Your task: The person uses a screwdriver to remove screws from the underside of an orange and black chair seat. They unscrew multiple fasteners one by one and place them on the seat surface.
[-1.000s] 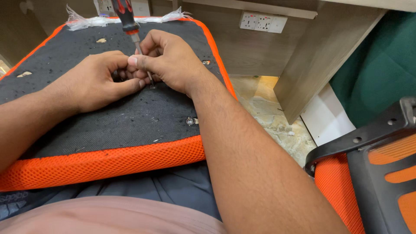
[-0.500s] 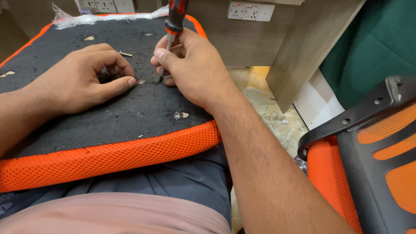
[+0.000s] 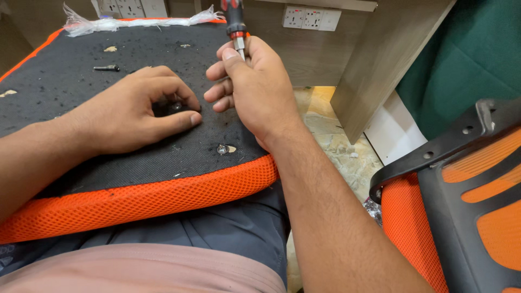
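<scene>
Head view, near to far, all places relative to seat cushion (image 3: 125, 157). Closest: pink shirt and dark trousers under cushion's near edge, cushion resting across lap, orange mesh rim toward viewer, black underside fabric facing up. Right of cushion: black and orange chair back (image 3: 472, 201), well apart, over stone floor. Silver bolt head (image 3: 222, 148) in fabric near cushion's near right corner. Left hand (image 3: 130, 111) flat on fabric around cushion's middle, fingers curled loosely, thumb and forefinger pinching round a small silver bolt (image 3: 175, 106), mostly hidden by fingers. Right hand (image 3: 255, 87) just right of left hand, above cushion's right part, closed in a fist round shaft of screwdriver (image 3: 234, 24), red and black handle sticking up past cushion's far edge, tip hidden inside fist. Farther on fabric: loose dark screw (image 3: 106, 68) lying left of cushion's middle, apart from both hands. Clear plastic wrap (image 3: 130, 21) bunched along cushion's far edge. Beyond cushion: wooden panel with white wall sockets (image 3: 311, 18).
</scene>
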